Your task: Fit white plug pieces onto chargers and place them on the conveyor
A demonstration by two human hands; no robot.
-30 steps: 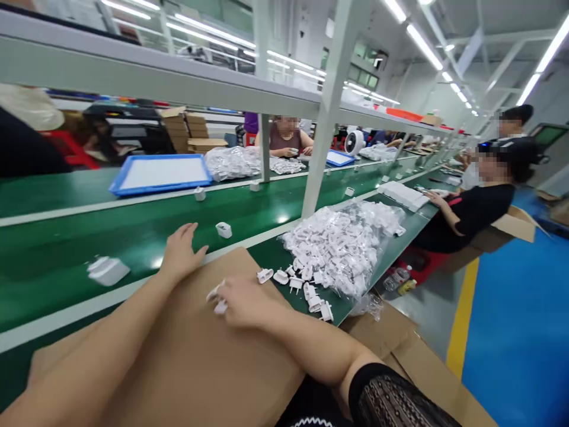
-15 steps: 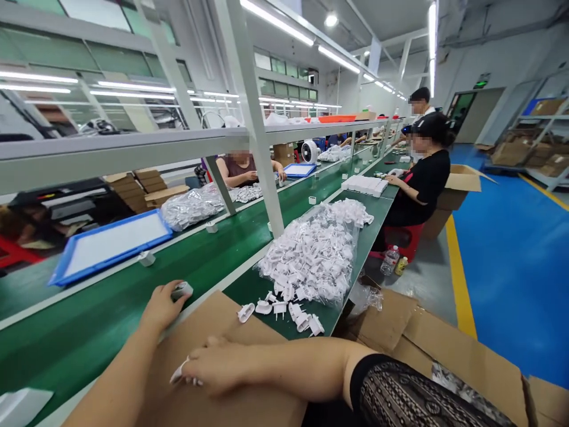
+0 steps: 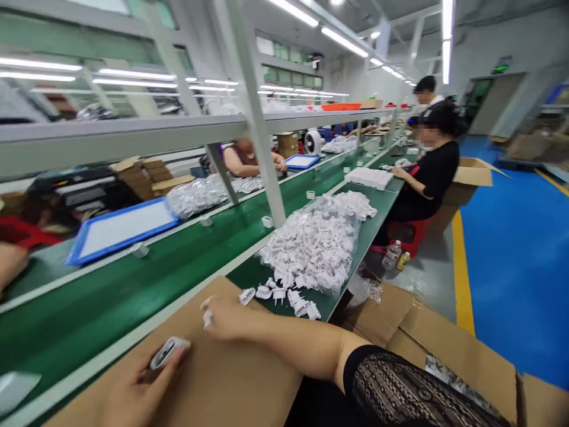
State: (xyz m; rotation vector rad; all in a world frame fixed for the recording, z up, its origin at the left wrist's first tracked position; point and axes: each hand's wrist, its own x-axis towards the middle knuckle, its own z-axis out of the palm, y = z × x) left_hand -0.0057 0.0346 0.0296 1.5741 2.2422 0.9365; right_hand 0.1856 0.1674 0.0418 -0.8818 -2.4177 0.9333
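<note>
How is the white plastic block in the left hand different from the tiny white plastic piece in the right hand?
The white plastic block in the left hand is clearly bigger than the tiny white plastic piece in the right hand. The block shows a long, boxy shape and a dark inner edge, while the tiny piece is mostly hidden by the fingertips. Both are white plastic, and both are held over a brown cardboard sheet.

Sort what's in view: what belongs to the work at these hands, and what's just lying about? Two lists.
In use: left hand gripping a white plug part; right hand pinching a small white piece; loose plug parts; bag of plug parts; cardboard.

Lying about: blue tray; water bottle; fan.
</note>
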